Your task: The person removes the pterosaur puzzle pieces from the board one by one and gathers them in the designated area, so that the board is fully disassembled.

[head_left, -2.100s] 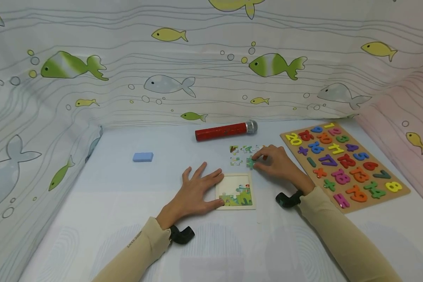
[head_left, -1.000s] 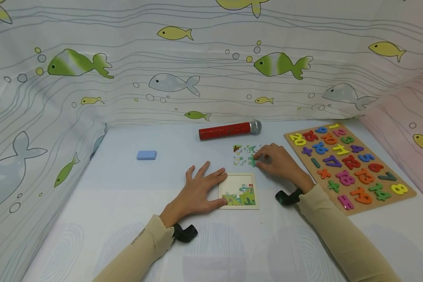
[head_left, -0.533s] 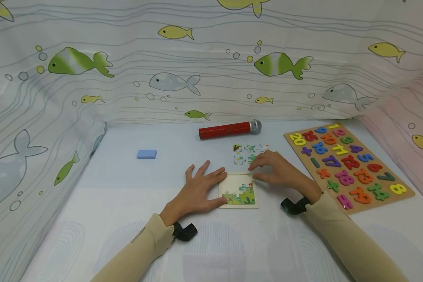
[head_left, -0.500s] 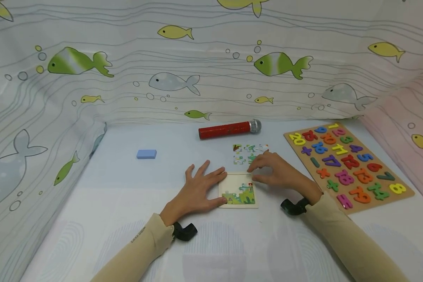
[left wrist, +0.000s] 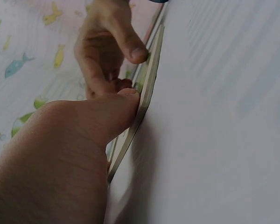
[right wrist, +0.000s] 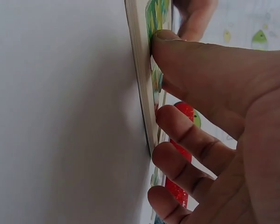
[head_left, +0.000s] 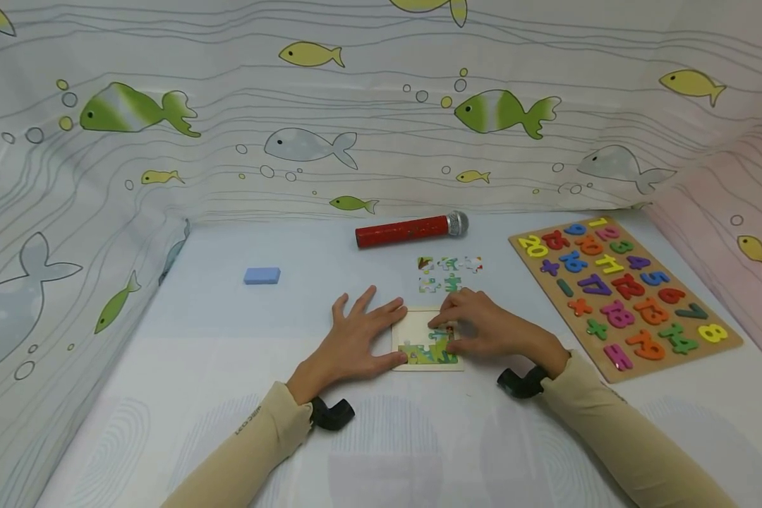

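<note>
A small square jigsaw tray [head_left: 428, 367] with a pale wooden rim lies in front of me, partly filled with green and red puzzle pieces [head_left: 419, 354]. My left hand [head_left: 353, 340] lies at its left side with spread fingers; the thumb rests on the near left rim, another fingertip at the far left corner. Over the tray's right part, my right hand [head_left: 485, 326] has bent fingers. Its thumb [right wrist: 177, 51] touches pieces inside the tray, its other fingertips close by. The hand hides that area, so whether it pinches a piece is unclear.
Beyond the tray lie several loose puzzle pieces [head_left: 449, 264] in two rows. A red toy microphone [head_left: 409, 231] lies behind them, and a blue block [head_left: 262, 276] sits to the left. At right is a number board [head_left: 631, 310]. Fish-printed cloth walls [head_left: 394, 113] surround the table.
My right hand has moved from the loose pieces toward me, onto the tray, uncovering the loose rows. The left hand keeps its place at the tray.
</note>
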{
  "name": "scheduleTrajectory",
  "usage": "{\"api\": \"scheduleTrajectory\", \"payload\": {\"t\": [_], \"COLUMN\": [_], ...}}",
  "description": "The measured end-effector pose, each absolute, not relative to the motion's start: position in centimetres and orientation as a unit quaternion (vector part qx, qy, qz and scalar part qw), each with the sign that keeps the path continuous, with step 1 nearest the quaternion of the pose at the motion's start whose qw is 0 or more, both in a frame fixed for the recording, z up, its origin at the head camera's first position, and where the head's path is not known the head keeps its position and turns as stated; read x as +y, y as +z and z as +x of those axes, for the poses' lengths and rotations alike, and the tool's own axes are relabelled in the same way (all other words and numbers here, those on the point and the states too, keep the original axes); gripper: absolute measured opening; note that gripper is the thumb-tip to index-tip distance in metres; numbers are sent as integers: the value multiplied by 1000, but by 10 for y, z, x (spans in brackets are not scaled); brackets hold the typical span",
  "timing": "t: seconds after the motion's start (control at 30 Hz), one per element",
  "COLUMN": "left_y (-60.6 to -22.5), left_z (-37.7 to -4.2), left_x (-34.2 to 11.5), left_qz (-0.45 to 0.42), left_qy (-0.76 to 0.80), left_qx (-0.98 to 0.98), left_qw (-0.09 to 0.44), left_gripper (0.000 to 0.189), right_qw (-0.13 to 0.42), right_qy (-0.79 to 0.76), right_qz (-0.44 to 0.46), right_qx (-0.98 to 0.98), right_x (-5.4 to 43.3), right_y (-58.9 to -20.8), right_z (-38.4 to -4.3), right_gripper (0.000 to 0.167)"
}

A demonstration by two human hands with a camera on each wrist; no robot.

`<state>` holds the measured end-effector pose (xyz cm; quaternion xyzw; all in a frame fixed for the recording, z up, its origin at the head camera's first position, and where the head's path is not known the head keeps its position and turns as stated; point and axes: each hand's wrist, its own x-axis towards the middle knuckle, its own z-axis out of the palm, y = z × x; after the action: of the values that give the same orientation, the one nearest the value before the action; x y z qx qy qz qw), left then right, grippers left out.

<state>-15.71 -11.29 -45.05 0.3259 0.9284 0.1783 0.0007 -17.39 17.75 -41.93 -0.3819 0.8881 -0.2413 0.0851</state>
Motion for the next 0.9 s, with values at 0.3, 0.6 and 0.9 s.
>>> {"api": "scheduleTrajectory", "payload": {"t": [0.3, 0.6, 0.9], "left_y": [-450, -451, -450], "left_z": [-158, -158, -157], "left_x": [-113, -113, -112], "left_qz": [327, 325, 325], "left_qy": [183, 184, 183], "left_qx": [927, 928, 928], "left_qw": [-5, -3, 6], "left_gripper": [79, 79, 80], "right_qw": [86, 100, 101], "right_qy": [-251, -243, -267], "right_qz": [-380, -381, -374], "right_qx": [886, 887, 882], "right_x": [175, 175, 179], "right_y": [-415, -414, -416], "right_z": [-172, -172, -174], "right_gripper": [36, 37, 36]}}
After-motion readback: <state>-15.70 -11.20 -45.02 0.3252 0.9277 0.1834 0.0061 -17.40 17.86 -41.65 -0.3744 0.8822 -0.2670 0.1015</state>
